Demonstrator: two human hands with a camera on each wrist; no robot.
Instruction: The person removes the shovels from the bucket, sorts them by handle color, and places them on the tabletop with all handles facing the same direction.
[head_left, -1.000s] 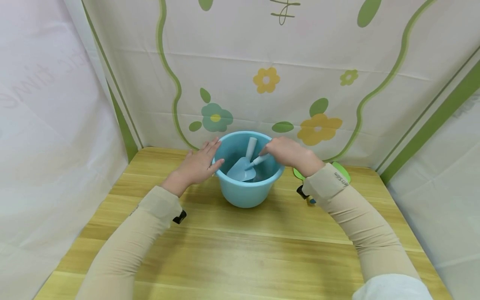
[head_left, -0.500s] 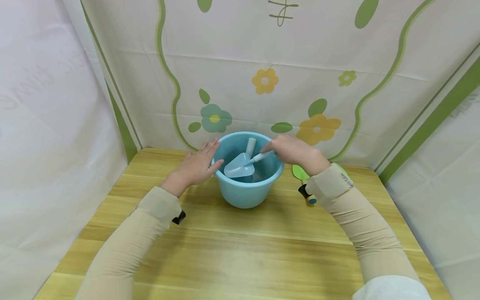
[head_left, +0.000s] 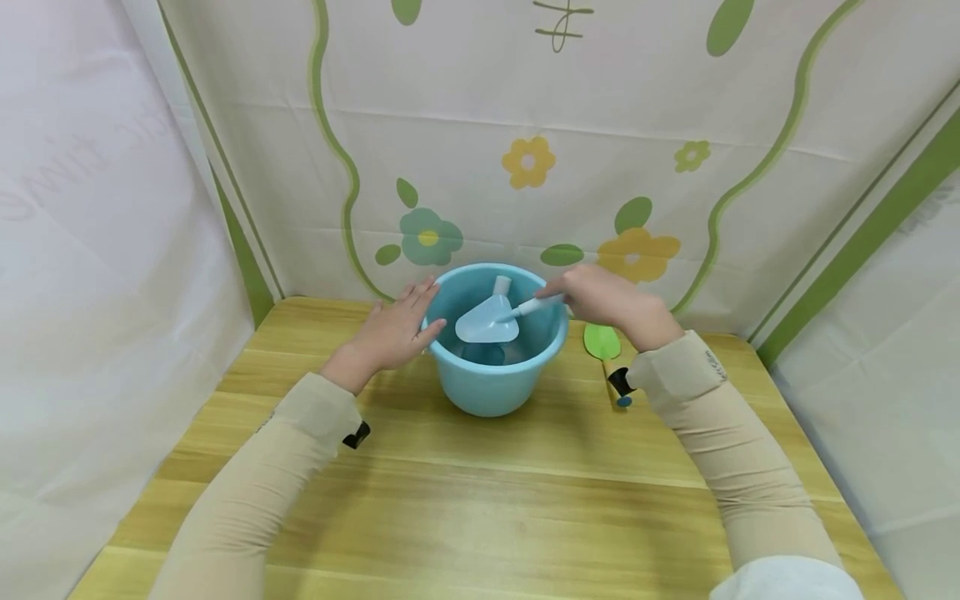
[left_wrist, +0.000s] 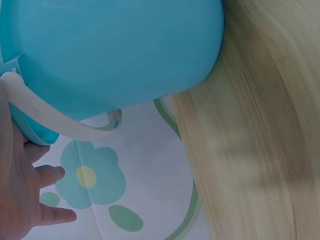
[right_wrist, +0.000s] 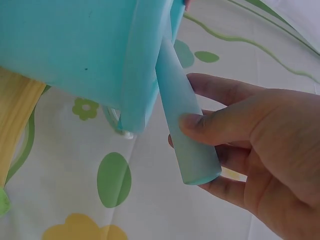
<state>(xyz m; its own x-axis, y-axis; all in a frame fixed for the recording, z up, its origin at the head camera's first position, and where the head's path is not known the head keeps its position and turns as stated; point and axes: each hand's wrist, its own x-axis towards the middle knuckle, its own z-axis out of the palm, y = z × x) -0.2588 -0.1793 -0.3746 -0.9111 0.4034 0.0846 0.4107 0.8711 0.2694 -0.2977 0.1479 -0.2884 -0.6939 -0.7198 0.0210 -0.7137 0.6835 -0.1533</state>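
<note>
A light blue bucket [head_left: 491, 387] stands on the wooden table near the back. My right hand [head_left: 607, 300] pinches the pale handle of a light blue toy shovel [head_left: 487, 323] between thumb and fingers at the right rim. In the right wrist view the shovel handle [right_wrist: 187, 130] slopes out over the rim, its end near my palm. The shovel blade lies within the bucket's opening. My left hand [head_left: 393, 333] rests against the left rim with fingers spread. Behind the blade, a second pale handle [head_left: 502, 286] leans inside the bucket; its lower part is hidden.
A green toy shovel [head_left: 602, 341] with a yellowish, blue-tipped handle lies right of the bucket, beneath my right wrist. The bucket's white carrying handle [left_wrist: 60, 120] hangs along its outside in the left wrist view. A flower-printed curtain [head_left: 480, 192] hangs directly behind the table.
My right hand has moved up and to the right, lifting the light blue shovel within the bucket. More of the bucket's bottom and the green shovel shows. The left hand stays in place.
</note>
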